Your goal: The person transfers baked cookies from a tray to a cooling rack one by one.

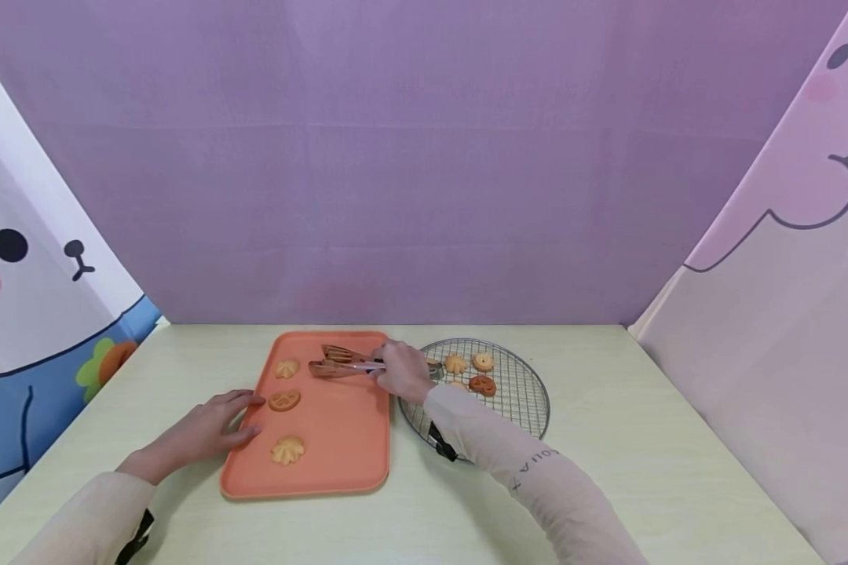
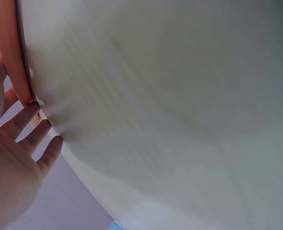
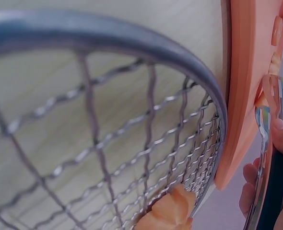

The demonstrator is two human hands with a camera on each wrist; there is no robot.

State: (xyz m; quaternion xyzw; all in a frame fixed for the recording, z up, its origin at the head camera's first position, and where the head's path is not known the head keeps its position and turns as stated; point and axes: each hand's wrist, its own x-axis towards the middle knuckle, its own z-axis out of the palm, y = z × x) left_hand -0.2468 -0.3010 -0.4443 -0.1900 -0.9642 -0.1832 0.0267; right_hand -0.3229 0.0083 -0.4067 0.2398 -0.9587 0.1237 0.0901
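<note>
Right hand grips shiny metal tongs, tips apart, over 1 o'clock on the orange rectangular tray; left hand, fingers loosely spread, touches its 9 o'clock edge. Three golden-brown cookies at 11, 10 and 7, round wire rack off at 3.

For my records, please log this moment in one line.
left hand: touches orange tray; right hand: holds tongs over tray; cookies: on tray and rack
</note>
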